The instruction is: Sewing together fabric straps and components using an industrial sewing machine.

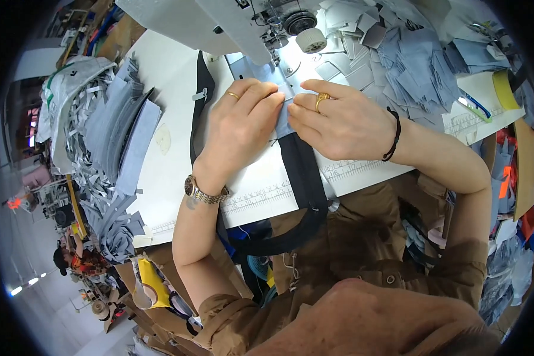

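Observation:
A small light-blue fabric piece (285, 118) lies in front of the sewing machine's needle area (275, 58), over the end of a black zipper strip (301, 163). My left hand (243, 115) pinches the piece's left edge, its fingertips pressed together. From the other side my right hand (335, 118) grips the right edge with bent fingers, its index finger reaching toward the machine. The black strip runs down over the table's front edge, loops below it and rises again left of my left wrist. A metal zipper slider (200, 95) shows on that left stretch.
Stacked grey-blue fabric pieces (115, 127) stand at the table's left beside a white bag of scraps (71, 101). Loose cut pieces (409, 65) pile up at the right back. Nearby are a pen (477, 107) and a yellow tape roll (505, 90). A person (80, 258) is far left.

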